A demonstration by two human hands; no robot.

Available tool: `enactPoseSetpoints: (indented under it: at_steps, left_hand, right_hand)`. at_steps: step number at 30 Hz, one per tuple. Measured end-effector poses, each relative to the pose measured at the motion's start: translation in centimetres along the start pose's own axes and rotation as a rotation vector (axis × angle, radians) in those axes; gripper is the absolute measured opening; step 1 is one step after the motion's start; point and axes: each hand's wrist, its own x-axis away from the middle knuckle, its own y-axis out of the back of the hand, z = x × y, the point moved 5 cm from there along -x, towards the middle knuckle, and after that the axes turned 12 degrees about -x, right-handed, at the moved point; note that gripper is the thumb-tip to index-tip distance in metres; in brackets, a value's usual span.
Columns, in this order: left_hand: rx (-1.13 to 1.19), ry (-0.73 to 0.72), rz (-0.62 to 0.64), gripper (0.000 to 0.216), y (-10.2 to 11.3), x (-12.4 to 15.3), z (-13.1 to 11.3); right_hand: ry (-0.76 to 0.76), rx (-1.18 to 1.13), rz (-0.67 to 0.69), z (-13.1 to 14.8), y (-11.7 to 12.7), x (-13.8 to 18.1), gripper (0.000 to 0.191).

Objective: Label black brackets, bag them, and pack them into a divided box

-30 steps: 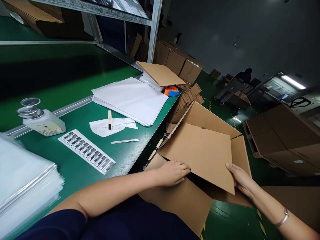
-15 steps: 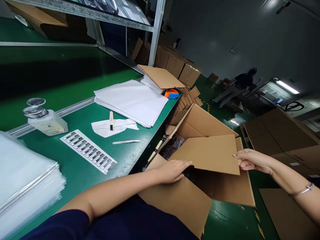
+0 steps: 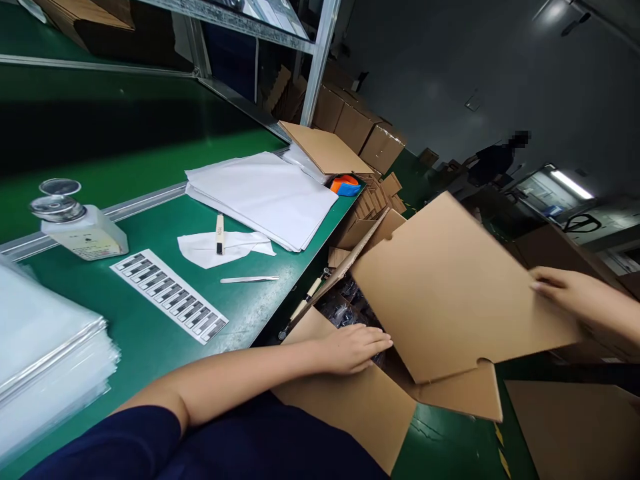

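A flat cardboard sheet (image 3: 450, 287) is tilted up over the open cardboard box (image 3: 350, 397). My right hand (image 3: 575, 297) pinches the sheet at its right edge, thumb in front. The sheet hides much of the box's interior and far flap. My left hand (image 3: 353, 348) lies over the near edge of the box, fingers stretched out together, gripping nothing. Beyond its fingers, dark items in clear plastic (image 3: 345, 307) show inside the box, too partly covered to name.
The green workbench (image 3: 260, 313) carries white sheets (image 3: 265, 197), tweezers (image 3: 250, 279), a label strip (image 3: 170, 297), a pump bottle (image 3: 85, 233), stacked plastic bags (image 3: 45, 333) and an orange-blue tape roll (image 3: 345, 185). Cartons (image 3: 357, 127) stand behind. A person (image 3: 493, 163) is far off.
My right hand has moved right and slightly up, swinging the cardboard sheet from lying over the box opening to a steep tilt. My left hand stays nearly in place.
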Motion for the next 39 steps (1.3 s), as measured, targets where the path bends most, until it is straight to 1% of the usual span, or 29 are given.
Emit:
enactPoseSetpoints:
  at_steps: [1,2,3,4,6,9,11,13,14,16,18,20,21,23,24,26,28,30,32,34,35,37,39]
  left_hand:
    - [-0.004,0.004,0.01,0.054,-0.2,0.0,0.1]
    - [-0.01,0.012,0.023,0.054,-0.4,0.0,0.2]
    - [-0.017,0.024,0.038,0.053,-0.5,0.1,0.4]
    - [-0.026,0.04,0.053,0.052,-0.7,0.2,0.6]
    - [-0.045,0.08,0.084,0.051,-1.0,0.6,1.2]
    - [-0.072,0.152,0.135,0.052,-1.6,1.2,2.3]
    - [-0.082,0.194,0.175,0.053,-2.1,1.5,2.9]
    - [-0.091,0.22,0.227,0.053,-2.7,1.6,3.4]
    - [-0.1,0.239,0.266,0.052,-3.0,1.6,3.5]
    - [-0.126,0.303,0.359,0.053,-3.5,1.5,3.9]
    - [-0.152,0.379,0.443,0.056,-3.7,1.3,4.2]
    - [-0.166,0.433,0.503,0.06,-3.5,1.1,4.3]
    - [-0.168,0.443,0.529,0.059,-3.4,0.9,4.3]
    - [-0.173,0.459,0.588,0.057,-3.2,0.7,4.3]
    - [-0.173,0.459,0.616,0.055,-3.2,0.6,4.4]
    - [-0.166,0.458,0.679,0.052,-3.2,0.4,4.6]
    - [-0.15,0.462,0.761,0.057,-3.5,0.1,5.1]
    - [-0.115,0.457,0.848,0.067,-3.9,-0.3,5.6]
    - [-0.067,0.438,0.91,0.073,-4.4,-0.8,6.1]
    - [-0.02,0.429,0.948,0.074,-4.8,-1.1,6.4]
    - [-0.001,0.433,0.967,0.074,-5.0,-1.1,6.4]
    - [0.027,0.451,0.998,0.074,-5.3,-1.1,6.4]
    - [0.047,0.471,1.021,0.074,-5.4,-1.0,6.3]
  right_hand:
    - [-0.049,0.06,0.113,1.4,-2.4,-1.3,0.011]
    - [-0.072,0.077,0.213,2.8,-4.9,-2.6,0.013]
    - [-0.058,0.068,0.317,4.1,-7.4,-3.8,0.016]
    - [-0.045,0.068,0.365,5.0,-9.4,-4.9,0.018]
    - [-0.012,0.067,0.418,5.7,-12.8,-6.8,0.022]
    - [0.014,0.11,0.402,5.4,-16.3,-8.1,0.024]
    - [0.042,0.146,0.343,5.5,-18.6,-7.8,0.027]
    - [0.09,0.164,0.28,6.4,-21.7,-7.0,0.035]
    - [0.114,0.162,0.262,7.2,-23.7,-6.5,0.042]
    - [0.125,0.142,0.281,8.5,-28.5,-5.4,0.059]
    - [0.063,0.112,0.318,9.3,-33.7,-4.4,0.068]
    - [0.002,0.079,0.358,9.6,-38.3,-3.3,0.068]
    - [-0.019,0.062,0.375,9.7,-40.3,-2.9,0.067]
    - [-0.029,0.029,0.386,9.7,-43.2,-2.4,0.063]
    - [-0.018,0.013,0.381,9.8,-44.1,-2.4,0.06]
    - [0.013,-0.018,0.352,10.1,-44.8,-3.1,0.054]
    - [0.024,-0.041,0.299,10.3,-44.3,-4.3,0.05]
    - [-0.007,-0.054,0.213,9.8,-43.0,-5.3,0.048]
    - [-0.083,-0.057,0.109,8.4,-41.7,-5.4,0.051]
    - [-0.195,-0.056,0.032,6.3,-41.2,-4.2,0.055]
    - [-0.257,-0.056,0.017,5.1,-41.3,-3.2,0.055]
    - [-0.369,-0.06,0.029,2.9,-42.1,-1.3,0.054]
    - [-0.425,-0.07,0.069,1.7,-43.1,-0.5,0.047]
